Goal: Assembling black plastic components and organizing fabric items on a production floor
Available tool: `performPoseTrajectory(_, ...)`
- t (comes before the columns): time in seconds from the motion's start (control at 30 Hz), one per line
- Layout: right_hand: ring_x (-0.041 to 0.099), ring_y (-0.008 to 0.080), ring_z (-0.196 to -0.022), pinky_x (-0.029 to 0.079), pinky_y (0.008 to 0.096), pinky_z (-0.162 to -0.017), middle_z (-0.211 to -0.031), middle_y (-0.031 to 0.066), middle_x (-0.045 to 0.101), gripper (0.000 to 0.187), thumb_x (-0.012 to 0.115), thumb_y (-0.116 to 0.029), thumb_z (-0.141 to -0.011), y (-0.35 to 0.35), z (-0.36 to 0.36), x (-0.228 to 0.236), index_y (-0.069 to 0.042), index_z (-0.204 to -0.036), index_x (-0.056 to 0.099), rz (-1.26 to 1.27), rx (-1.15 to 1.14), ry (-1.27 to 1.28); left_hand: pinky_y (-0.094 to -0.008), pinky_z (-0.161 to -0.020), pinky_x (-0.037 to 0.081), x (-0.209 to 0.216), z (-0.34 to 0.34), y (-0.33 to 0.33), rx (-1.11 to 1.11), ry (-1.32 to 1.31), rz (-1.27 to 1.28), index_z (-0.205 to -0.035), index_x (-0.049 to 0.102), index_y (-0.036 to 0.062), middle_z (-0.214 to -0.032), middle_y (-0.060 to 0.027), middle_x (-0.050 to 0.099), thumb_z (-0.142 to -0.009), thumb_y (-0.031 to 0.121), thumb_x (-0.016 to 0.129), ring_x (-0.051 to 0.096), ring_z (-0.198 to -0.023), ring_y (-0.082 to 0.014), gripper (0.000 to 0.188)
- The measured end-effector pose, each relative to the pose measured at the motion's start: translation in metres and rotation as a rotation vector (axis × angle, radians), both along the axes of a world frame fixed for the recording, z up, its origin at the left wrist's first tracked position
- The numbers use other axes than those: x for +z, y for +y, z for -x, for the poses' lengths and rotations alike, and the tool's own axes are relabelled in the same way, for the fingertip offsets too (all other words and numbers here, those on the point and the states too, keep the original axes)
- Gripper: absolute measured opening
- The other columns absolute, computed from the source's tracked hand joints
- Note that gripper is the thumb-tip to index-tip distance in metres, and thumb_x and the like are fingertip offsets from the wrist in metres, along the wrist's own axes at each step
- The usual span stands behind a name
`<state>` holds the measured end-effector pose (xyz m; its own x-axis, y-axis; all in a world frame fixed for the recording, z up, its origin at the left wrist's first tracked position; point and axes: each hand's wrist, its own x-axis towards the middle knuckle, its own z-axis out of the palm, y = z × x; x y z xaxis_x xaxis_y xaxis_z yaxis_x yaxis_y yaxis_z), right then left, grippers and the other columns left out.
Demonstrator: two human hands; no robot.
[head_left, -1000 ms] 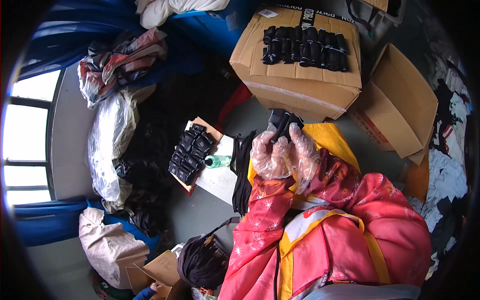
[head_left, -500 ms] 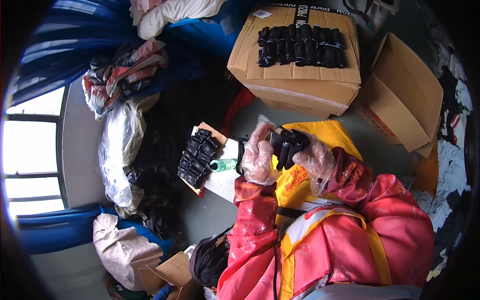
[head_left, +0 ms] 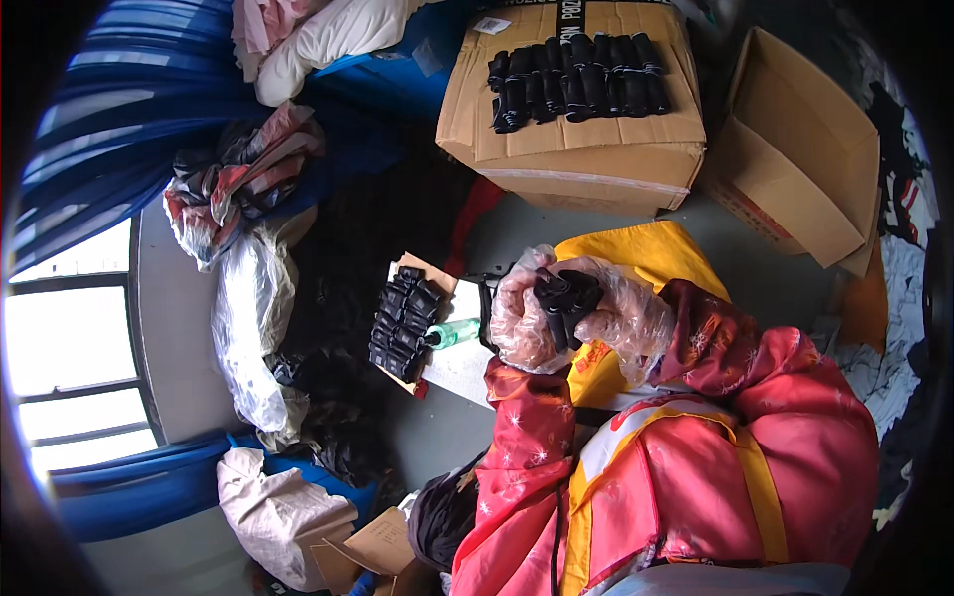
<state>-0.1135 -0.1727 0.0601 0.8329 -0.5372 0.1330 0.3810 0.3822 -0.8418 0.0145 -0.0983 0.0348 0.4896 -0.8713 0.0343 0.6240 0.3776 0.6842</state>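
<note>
A small black fabric bundle [head_left: 568, 303], folded or rolled, is held up in front of my chest. My left hand [head_left: 522, 316], in a thin clear plastic glove, closes round its left side. From the right, my gloved right hand [head_left: 628, 310] grips the same bundle, fingers curled against it. The fingers partly hide the bundle, so its exact kind does not show. Left of my hands, a group of similar black bundles [head_left: 405, 323] lies on a piece of cardboard. A green transparent bottle [head_left: 459, 333] lies between them and my left hand.
Ahead stands a large closed cardboard box [head_left: 596, 184] with rows of black rolls [head_left: 581, 84] on top. An open carton [head_left: 805, 149] is at its right. A yellow apron [head_left: 646, 248] spreads beyond my hands. Plastic-wrapped bundles [head_left: 253, 308] line the left side near a window.
My left fingers, raised before, now curl round the black bundle, and my hands have come closer together. The view has shifted slightly.
</note>
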Motion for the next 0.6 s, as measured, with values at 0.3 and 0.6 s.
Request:
performPoseTrajectory(0.3,0.053,0.0148,-0.107,0.040,0.0314,-0.097,-0.115,0.0059,0.057,0.050,0.066,-0.018,-0.084,-0.004,-0.005,0.002,-0.001,-0.127,0.046,-0.029,0.157,0.169,-0.0342,-0.090,0.047,-0.002,-0.009,0.002,0.352,-0.858,-0.074,-0.114,0.056,0.0016,-0.118,-0.0161,0.054,-0.088,0.010,0.058,0.056,-0.105,-0.0251,0.027)
performPoseTrajectory(0.6,0.059,0.0244,-0.095,0.045,0.0320,-0.085,-0.099,0.0118,0.060,0.037,0.068,-0.013,-0.079,0.011,-0.018,-0.005,0.000,-0.111,0.054,0.649,-0.223,0.433,-0.0302,-0.084,0.047,0.019,-0.020,0.024,0.353,-0.541,-0.460,-0.115,0.055,0.0014,-0.098,-0.0098,0.061,-0.092,0.002,0.050,0.059,-0.095,-0.0178,0.024)
